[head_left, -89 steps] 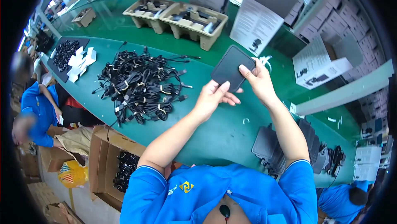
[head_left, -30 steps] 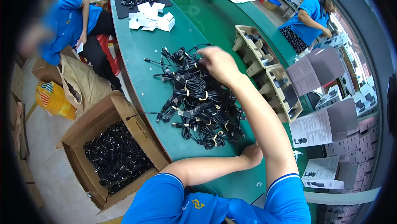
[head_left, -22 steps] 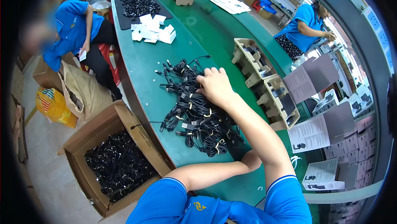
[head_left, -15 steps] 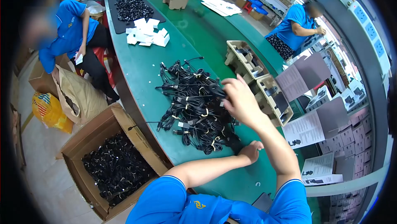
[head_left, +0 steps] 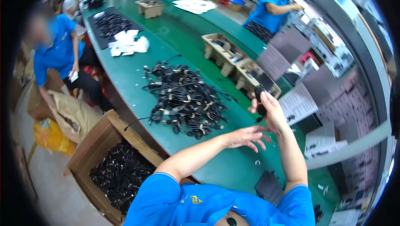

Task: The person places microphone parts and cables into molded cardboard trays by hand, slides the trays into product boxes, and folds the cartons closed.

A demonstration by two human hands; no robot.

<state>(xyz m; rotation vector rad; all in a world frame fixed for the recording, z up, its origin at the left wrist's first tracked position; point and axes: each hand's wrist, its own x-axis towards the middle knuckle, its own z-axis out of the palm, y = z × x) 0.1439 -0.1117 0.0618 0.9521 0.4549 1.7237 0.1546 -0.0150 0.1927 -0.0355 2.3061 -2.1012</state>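
Note:
A black cable bundle [head_left: 261,101] is gripped in my right hand [head_left: 273,110], raised over the right side of the green table. Just below and left of it, my left hand [head_left: 248,137] has its fingers spread and holds nothing. To the left of both hands lies a large heap of black cables [head_left: 187,101], many tied with pale bands and some showing metal plugs. A black boxy object [head_left: 270,187] sits near the table edge by my right arm.
A cardboard box [head_left: 87,146] of black parts stands left of the table [head_left: 125,74]. Beyond my hands are pulp trays [head_left: 221,61] with parts and upright printed leaflets [head_left: 298,101]. White papers [head_left: 129,43] lie farther up. A co-worker [head_left: 58,46] sits at the left.
My right hand has moved from the cable heap to the right, now with a cable bundle in it. My left hand has lifted and spread its fingers. The view has shifted.

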